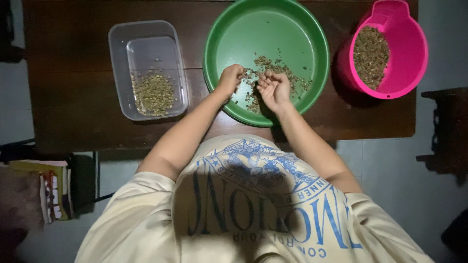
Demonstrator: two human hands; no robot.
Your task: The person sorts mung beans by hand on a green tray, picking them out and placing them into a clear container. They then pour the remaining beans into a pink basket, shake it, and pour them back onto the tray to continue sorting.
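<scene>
From the head camera, you look down on a dark wooden bench (73, 97). Your left hand (230, 78) and right hand (274, 87) rest inside a round green plastic basin (224, 29), on a scatter of small greenish-brown beans (273, 68) lying at and just beyond your fingers. Left fingers are curled together; whether they pinch a bean cannot be told. Right fingers are loosely bent, slightly apart. A clear rectangular plastic tub (117, 34) with beans sits left; a pink plastic bucket (414, 44) of beans sits right.
</scene>
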